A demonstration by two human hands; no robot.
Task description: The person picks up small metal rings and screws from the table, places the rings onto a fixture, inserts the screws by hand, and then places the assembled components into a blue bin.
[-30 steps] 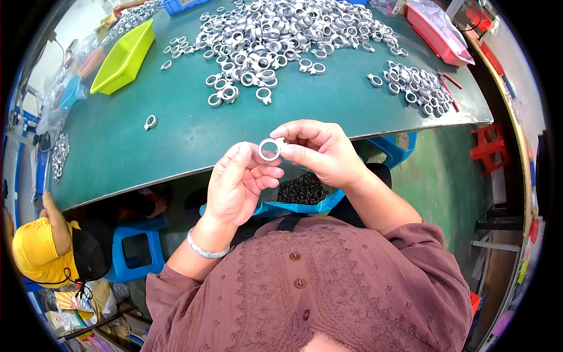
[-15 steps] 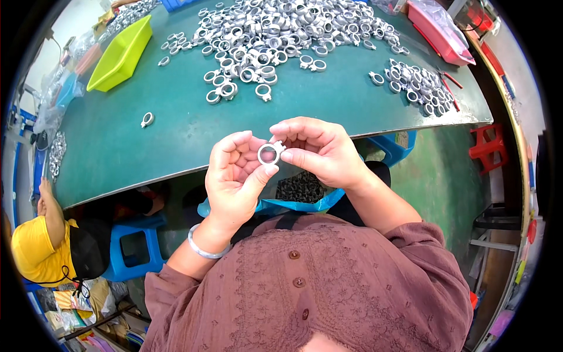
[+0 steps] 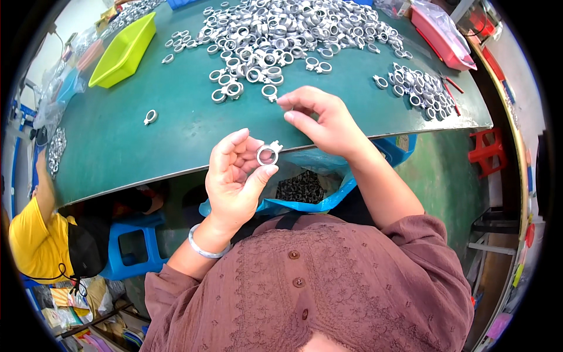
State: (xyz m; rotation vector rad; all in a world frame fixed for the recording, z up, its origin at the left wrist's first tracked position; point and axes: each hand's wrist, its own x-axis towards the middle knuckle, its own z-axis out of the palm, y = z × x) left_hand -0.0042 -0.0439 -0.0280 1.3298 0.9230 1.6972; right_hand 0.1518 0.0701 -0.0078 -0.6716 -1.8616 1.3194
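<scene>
My left hand [image 3: 236,170] pinches a silver metal ring clamp [image 3: 268,155] between thumb and fingers, its small lug pointing up and right. Beyond it and to the right, my right hand [image 3: 316,117] hovers at the near table edge, thumb and forefinger apart with nothing visible between them. Its fingertips are close to a single ring clamp [image 3: 269,92] lying at the front of a large heap of ring clamps [image 3: 275,35]. Below my hands, at my lap, an open blue bag [image 3: 334,202] holds small dark parts [image 3: 300,188].
The green table [image 3: 193,129] carries a smaller clamp pile [image 3: 419,91] beside red-handled pliers [image 3: 454,85], a lone clamp [image 3: 151,117], a yellow-green bin [image 3: 124,51] and a pink bin [image 3: 440,35]. A person in a yellow shirt [image 3: 38,240] sits at left near a blue stool [image 3: 135,246].
My right hand has left the clamp held in my left hand and moved up and right toward the heap. The left hand stays nearly in place with the clamp.
</scene>
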